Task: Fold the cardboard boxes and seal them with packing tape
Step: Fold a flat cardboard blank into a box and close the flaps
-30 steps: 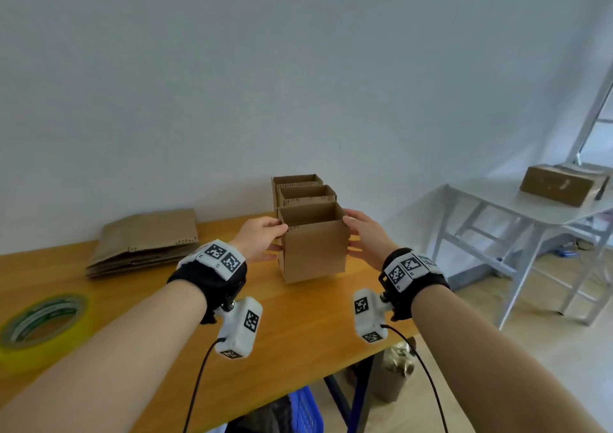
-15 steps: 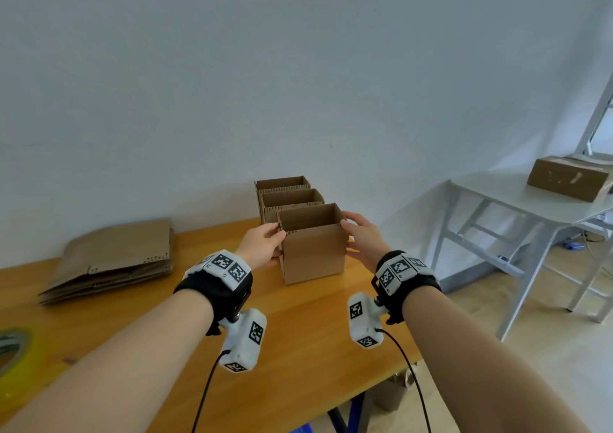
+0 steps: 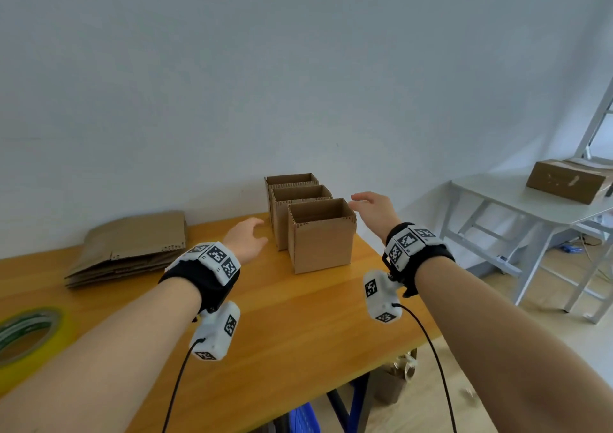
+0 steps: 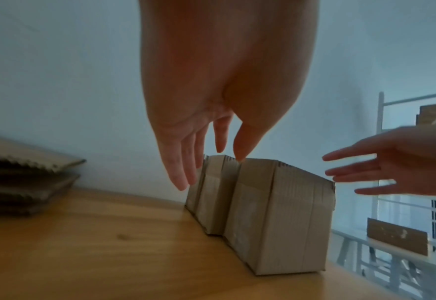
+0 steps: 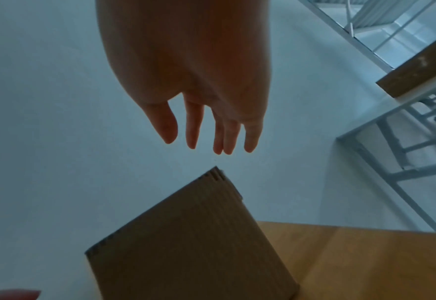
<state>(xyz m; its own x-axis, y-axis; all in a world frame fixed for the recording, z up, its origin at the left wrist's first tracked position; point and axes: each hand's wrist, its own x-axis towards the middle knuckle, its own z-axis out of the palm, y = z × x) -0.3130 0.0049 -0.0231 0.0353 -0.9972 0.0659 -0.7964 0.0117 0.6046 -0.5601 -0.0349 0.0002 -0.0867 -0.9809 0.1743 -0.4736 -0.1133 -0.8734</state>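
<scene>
Three open-topped cardboard boxes stand in a row against the wall on the wooden table (image 3: pixel 298 316). The nearest box (image 3: pixel 321 237) (image 4: pixel 280 219) (image 5: pixel 191 245) stands free, with no hand on it. Behind it are the middle box (image 3: pixel 300 194) and the far box (image 3: pixel 291 179). My left hand (image 3: pixel 247 237) (image 4: pixel 206 142) hovers just left of the row, fingers straight and apart, holding nothing. My right hand (image 3: pixel 371 208) (image 5: pixel 206 130) floats to the right of the nearest box's top edge, fingers extended, empty. A stack of flat cardboard (image 3: pixel 132 247) lies at the left. A roll of packing tape (image 3: pixel 30 333) lies at the near left.
A white metal side table (image 3: pixel 517 200) stands to the right with a closed cardboard box (image 3: pixel 567 180) on it. A white ladder frame (image 3: pixel 597 117) leans at the far right. Under the wooden table sit a blue crate (image 3: pixel 302 416) and a brown bag (image 3: pixel 394 376).
Both hands held the sides of the nearest box earlier. They have let go and moved outward, leaving the box standing in line with the other two.
</scene>
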